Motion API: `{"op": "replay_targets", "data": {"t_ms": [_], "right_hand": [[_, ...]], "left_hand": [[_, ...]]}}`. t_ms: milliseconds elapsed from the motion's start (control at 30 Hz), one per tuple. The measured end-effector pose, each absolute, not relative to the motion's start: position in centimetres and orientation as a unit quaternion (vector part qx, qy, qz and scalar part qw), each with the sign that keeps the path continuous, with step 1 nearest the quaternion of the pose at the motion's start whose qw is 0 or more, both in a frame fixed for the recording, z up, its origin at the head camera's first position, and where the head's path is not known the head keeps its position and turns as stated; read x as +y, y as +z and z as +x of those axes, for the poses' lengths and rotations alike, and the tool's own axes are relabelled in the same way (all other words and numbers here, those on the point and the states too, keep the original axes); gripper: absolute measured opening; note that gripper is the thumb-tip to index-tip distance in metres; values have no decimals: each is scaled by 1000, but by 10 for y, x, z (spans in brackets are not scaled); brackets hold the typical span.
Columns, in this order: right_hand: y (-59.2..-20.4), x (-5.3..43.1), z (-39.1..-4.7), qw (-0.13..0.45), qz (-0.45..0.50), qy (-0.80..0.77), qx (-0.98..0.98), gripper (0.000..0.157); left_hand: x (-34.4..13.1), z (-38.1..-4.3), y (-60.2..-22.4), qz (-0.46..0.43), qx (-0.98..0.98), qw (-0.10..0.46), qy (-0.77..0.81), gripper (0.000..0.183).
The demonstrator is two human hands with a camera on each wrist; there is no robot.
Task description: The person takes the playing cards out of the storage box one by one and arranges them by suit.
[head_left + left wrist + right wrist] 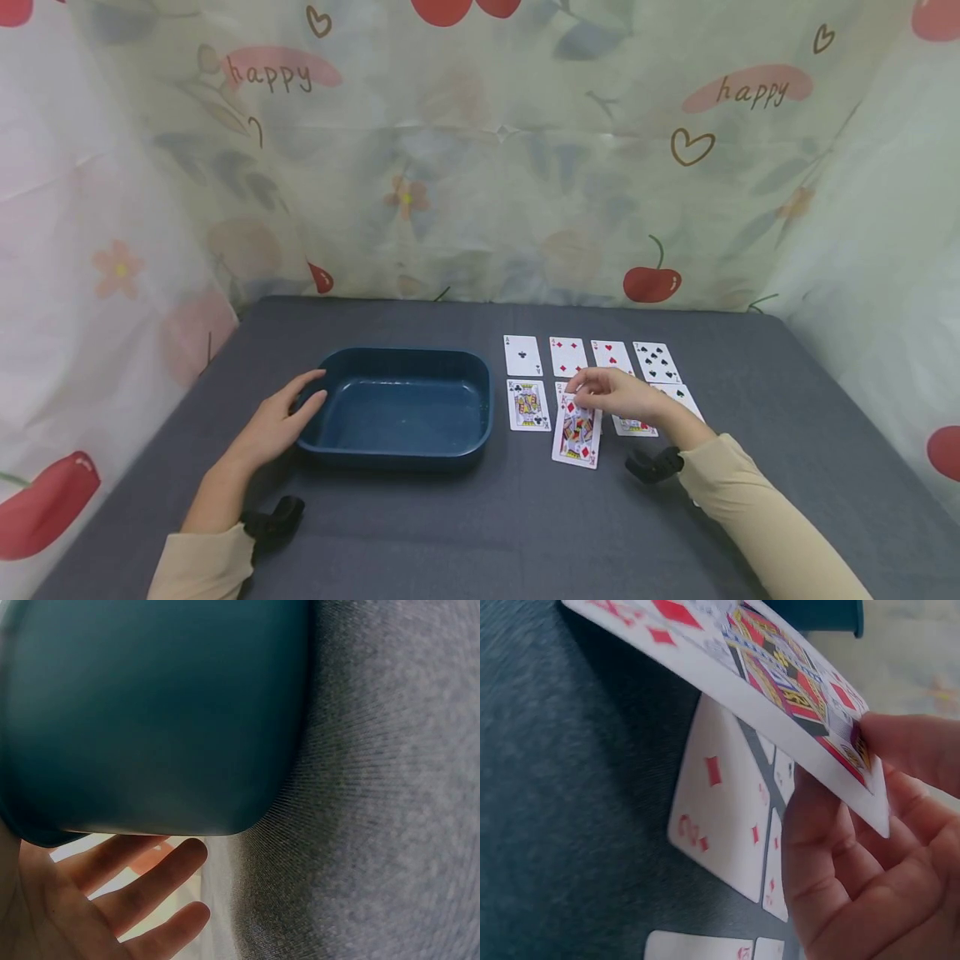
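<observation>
My right hand [611,393] pinches a king of diamonds [577,437] between thumb and fingers, near its far end. In the right wrist view the king of diamonds [780,682] is tilted and raised above a two of diamonds [724,802] lying on the cloth. At the left end of a dark blue rectangular basin [397,454], my left hand [273,421] rests by the rim with fingers spread. In the left wrist view the fingers of the left hand [112,900] extend loosely beside the basin's outer wall [150,712].
Two rows of face-up cards lie right of the basin. An ace of clubs [522,357] and a spade card [656,362] are in the back row; a king of clubs [528,406] is in front. Grey cloth [450,533] covers the table, with patterned curtains [495,167] around it.
</observation>
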State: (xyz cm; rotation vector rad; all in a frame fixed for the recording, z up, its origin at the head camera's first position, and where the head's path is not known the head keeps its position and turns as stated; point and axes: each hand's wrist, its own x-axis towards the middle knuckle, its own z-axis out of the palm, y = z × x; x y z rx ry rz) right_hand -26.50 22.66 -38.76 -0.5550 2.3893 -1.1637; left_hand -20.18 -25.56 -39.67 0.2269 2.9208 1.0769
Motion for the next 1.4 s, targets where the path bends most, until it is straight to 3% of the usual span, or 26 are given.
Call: {"op": "replay_targets", "data": {"t_ms": [400,1400], "right_hand": [[-398,233,-258,221,-222,-390,866,20],[-404,226,-247,177,-260,-298,901,10]], "left_hand": [[-254,-201,-396,74,936,10,345,56],[-254,-201,-397,79,935,9,347,55]]}}
